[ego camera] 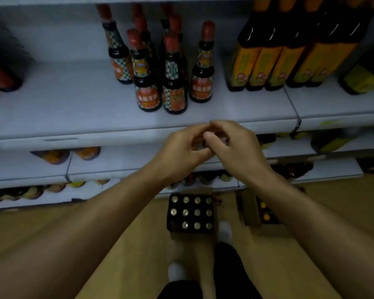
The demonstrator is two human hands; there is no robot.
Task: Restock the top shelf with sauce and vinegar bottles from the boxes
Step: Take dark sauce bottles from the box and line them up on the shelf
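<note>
Bare forearms [108, 214], dark trousers [229, 270], and seemingly white socks [225, 230].

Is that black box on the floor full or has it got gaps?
Nearly full: the black box shows eleven bottle caps, one corner slot dark.

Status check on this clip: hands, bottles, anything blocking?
Left hand and right hand together, no bottle held. Red-capped bottles on top shelf. Box on floor, nearly full. Nothing blocking.
</note>
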